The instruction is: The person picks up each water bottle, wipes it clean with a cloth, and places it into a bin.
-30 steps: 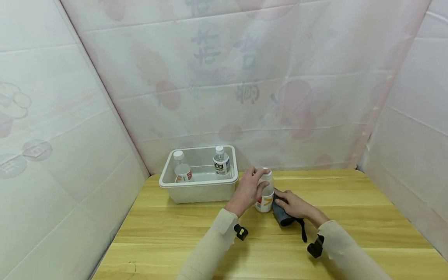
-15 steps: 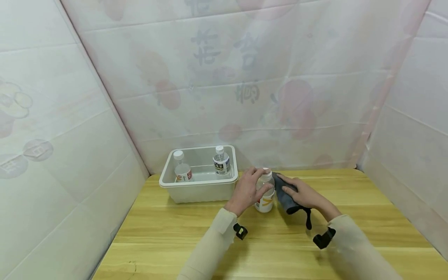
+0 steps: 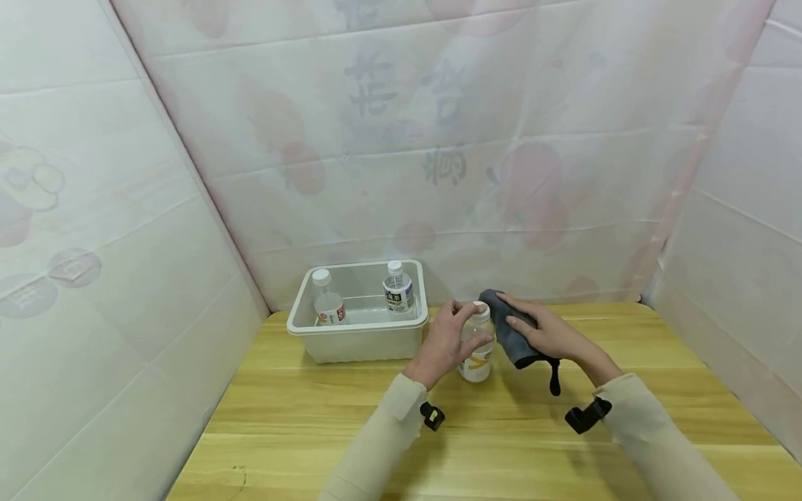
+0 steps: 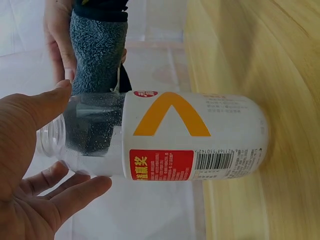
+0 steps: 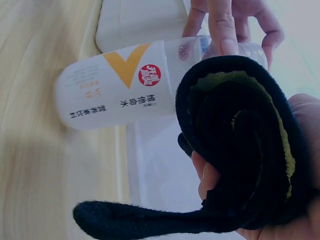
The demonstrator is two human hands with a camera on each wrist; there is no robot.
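Note:
A clear plastic bottle with a white label and white cap stands upright on the table. My left hand holds it around its shoulder, thumb on one side and fingers on the other in the left wrist view. The label carries an orange V mark and a red patch. My right hand grips a rolled grey-blue cloth with black edging, held at the bottle's right side near the neck. A black loop hangs from the cloth. In the right wrist view the roll hides part of the bottle's top.
Left of my left hand stands a white plastic bin. Inside are a bottle with a red-and-white label and one with a dark-and-white label. Printed sheeting walls enclose the wooden table at the back and sides.
My right hand has moved the cloth upward along the bottle's right side, from the label area to the neck. My left hand and the bottle stay nearly in place.

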